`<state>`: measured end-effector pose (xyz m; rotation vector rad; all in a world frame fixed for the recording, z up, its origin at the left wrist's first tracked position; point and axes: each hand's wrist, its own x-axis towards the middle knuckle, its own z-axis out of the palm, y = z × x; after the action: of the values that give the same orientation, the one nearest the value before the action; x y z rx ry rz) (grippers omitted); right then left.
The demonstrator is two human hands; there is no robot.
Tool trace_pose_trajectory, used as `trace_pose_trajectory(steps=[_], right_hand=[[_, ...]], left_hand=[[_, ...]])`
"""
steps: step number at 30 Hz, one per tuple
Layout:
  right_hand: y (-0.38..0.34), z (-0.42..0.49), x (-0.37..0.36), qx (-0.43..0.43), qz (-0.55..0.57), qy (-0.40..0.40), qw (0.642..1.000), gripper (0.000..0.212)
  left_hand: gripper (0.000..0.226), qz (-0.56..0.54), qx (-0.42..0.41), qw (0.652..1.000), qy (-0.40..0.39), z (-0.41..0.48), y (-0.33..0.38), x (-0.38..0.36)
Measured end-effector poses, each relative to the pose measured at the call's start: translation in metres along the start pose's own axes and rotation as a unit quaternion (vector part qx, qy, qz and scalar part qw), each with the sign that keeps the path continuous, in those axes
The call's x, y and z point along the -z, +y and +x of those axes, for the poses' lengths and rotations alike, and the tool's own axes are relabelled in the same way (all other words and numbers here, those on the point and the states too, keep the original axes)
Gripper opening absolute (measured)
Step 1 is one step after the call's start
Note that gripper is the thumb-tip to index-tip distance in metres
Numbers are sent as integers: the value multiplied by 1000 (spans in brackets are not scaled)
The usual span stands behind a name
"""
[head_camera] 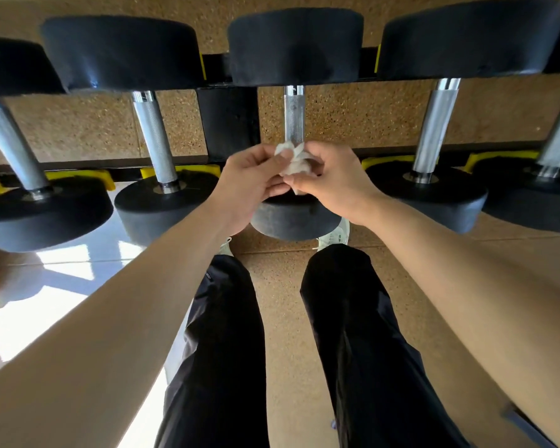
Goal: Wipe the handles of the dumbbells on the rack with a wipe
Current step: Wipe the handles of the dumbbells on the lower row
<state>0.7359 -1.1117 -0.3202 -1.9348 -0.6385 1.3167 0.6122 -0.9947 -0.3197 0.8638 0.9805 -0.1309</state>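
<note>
Wipe (293, 161) — A: where is it now?
B: Crumpled white, held between both hands, right at the near end of the middle dumbbell handle (294, 114). Cannot tell whether it touches the steel.
A: State of the fingers (274, 185)?
B: Left hand (253, 181) and right hand (332, 181) both pinch the wipe, fingertips closed on it from either side. Neither hand grips the handle.
A: Key relation for the next move?
B: The handle lies straight ahead, just beyond the fingertips. Its long axis runs away from the person, from the near head (296, 218) to the far head (295, 46) on the rack (230, 124). Judgement: the wipe needs wrapping around the bar, then stroking along that axis.
A: Which hand is nearer?
B: Roughly equal, since the bar sits on the midline between them. Neighbouring handles (154, 137) (434, 124) stand well apart on either side, so this one looks like the target.
</note>
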Motion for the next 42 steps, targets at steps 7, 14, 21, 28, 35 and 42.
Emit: trace_pose_trajectory(steps=[7,14,21,28,35,42], right_hand=[[16,7,30,-36,-86,-1,996,17],[24,12,47,-65,-157,-58,984,15],[13,8,40,-53,28,-2,998,13],[22,9,36,-89,36,71,993,8],[26,10,23,-45,-171,42,983,12],[16,20,15,-62,-241,-77,965,25]], left_hand=[[30,287,-34,940,183,12,-12,19],[30,328,-105,937,53,18,-9,14],[21,372,-111,922,-13,14,5,4],[21,99,6,987,125,12,0,19],[31,269,-27,957,101,12,-9,22],[21,561,10,828,19,27,-1,27]])
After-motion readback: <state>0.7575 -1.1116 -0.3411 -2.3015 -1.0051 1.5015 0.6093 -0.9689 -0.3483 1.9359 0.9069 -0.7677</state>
